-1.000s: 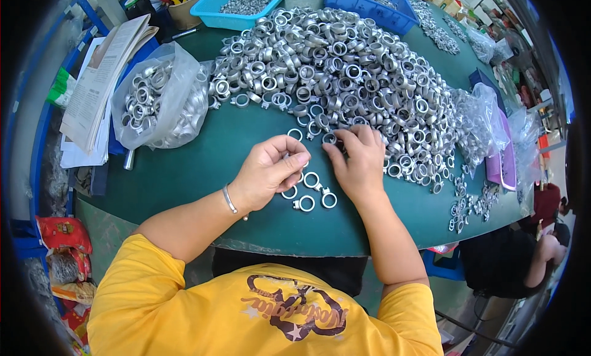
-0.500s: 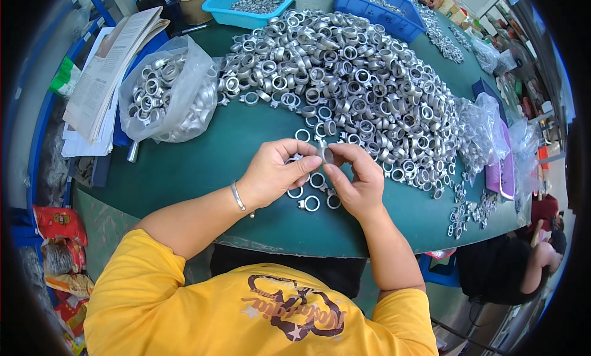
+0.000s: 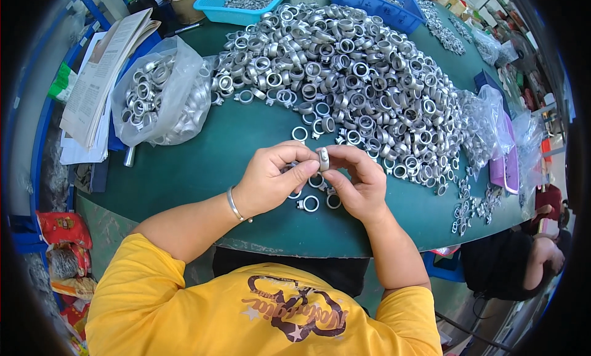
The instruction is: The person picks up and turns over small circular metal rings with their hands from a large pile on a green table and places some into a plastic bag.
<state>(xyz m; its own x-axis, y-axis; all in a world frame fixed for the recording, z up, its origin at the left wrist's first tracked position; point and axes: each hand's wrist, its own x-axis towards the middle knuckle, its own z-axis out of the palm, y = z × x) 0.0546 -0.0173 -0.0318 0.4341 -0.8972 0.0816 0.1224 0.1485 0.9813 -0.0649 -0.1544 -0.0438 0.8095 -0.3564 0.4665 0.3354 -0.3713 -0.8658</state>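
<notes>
Between my two hands, over the near side of the green table, is a silver metal ring clamp [image 3: 323,159], held edge-on. My left hand [image 3: 274,176] pinches it from the left with thumb and fingers. From the right, my right hand [image 3: 356,180] grips it the same way, fingers curled behind. A few loose ring clamps [image 3: 309,203] lie on the table just below and behind my hands, partly covered by them. Beyond spreads a large heap of similar silver ring clamps [image 3: 369,91].
A clear plastic bag [image 3: 184,79] of ring clamps stands left, near stacked papers [image 3: 101,79]. Light blue [image 3: 237,15] and dark blue bins [image 3: 403,17] stand at the back. A purple basket [image 3: 508,165] and plastic bags are at right. Another person [image 3: 511,267] sits at far right.
The ring clamp between my fingers has been turned, from its opening partly showing to its outer band facing up. Both hands stay almost in place; the view has shifted slightly.
</notes>
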